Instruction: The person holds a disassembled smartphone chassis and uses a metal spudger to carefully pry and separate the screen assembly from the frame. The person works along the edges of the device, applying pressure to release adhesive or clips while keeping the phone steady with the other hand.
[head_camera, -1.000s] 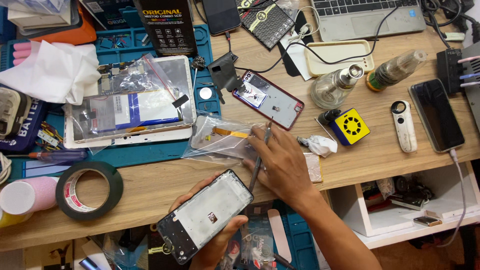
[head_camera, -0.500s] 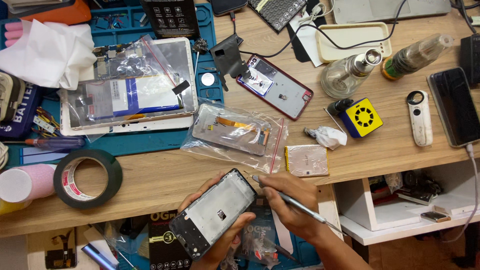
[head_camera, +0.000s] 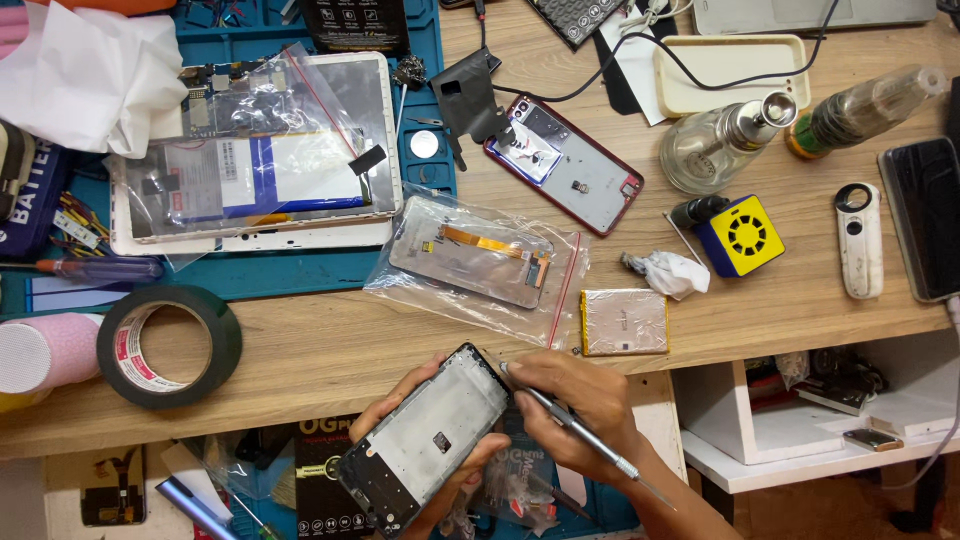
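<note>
left hand (head_camera: 425, 440) gripping phone frame (head_camera: 425, 448), right hand (head_camera: 580, 410) gripping tool (head_camera: 575, 428)

Lighting bright, even, from overhead. Wooden worktop (head_camera: 330, 340) evenly lit, shadows short and soft. Glare patches on clear plastic bag (head_camera: 480, 262) and on glass bottle (head_camera: 722, 148). Phone frame (head_camera: 428, 440) in the hands slightly soft, detail still readable. Area below the worktop edge dimmer. Mild wide-angle bending toward the corners. Overall focus good.
</note>
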